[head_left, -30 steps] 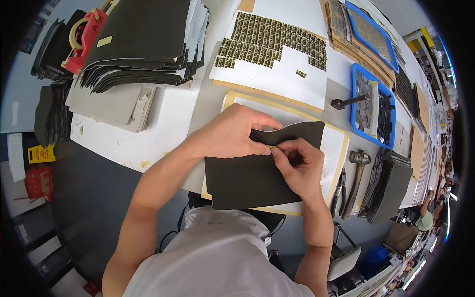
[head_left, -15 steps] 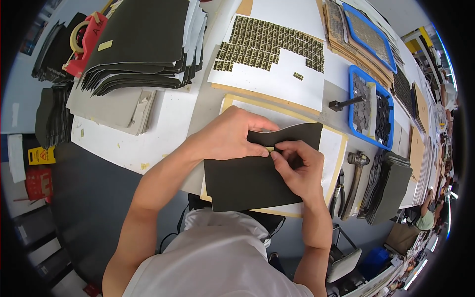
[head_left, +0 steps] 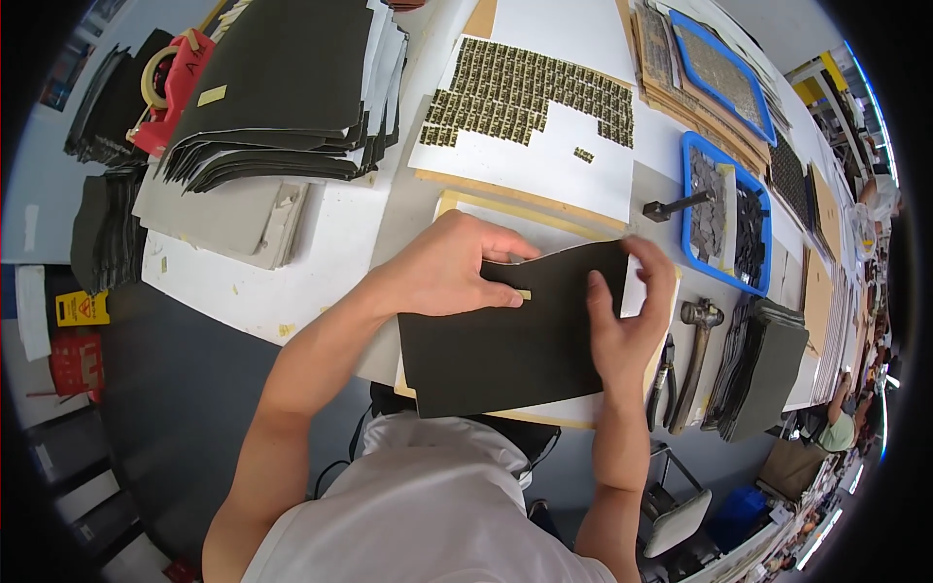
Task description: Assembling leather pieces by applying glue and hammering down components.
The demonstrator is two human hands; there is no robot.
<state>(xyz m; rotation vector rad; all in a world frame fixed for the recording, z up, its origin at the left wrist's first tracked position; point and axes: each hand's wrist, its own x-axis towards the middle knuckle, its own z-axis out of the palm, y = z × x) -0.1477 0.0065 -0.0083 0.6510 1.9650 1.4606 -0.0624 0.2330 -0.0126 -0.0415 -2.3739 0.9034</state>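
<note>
A black sheet (head_left: 496, 360) with a wavy top edge lies slanted before me, over a white board edged in yellow tape (head_left: 449, 202). My left hand (head_left: 442, 267) pinches its upper left part, thumb on the face and fingers behind the top edge. Right by that thumb tip, a small gold-coloured tag (head_left: 524, 294) sits on the black surface. My right hand (head_left: 637, 325) is at the sheet's upper right corner. Its thumb rests on the face and the index finger bends over the corner; the other fingers are partly hidden.
Beyond the sheet lies a white board (head_left: 515, 185) with rows of small gold tags. Black sheets are stacked (head_left: 282, 78) at far left, near a red tape dispenser (head_left: 175, 92). On the right are a blue tray (head_left: 692, 233), a hammer (head_left: 695, 360), pliers (head_left: 663, 384) and a dark stack (head_left: 768, 374).
My right hand has left the small gold tag and moved right to the sheet's upper right corner, its fingers spreading. My left hand stays by the tag, which is now more exposed.
</note>
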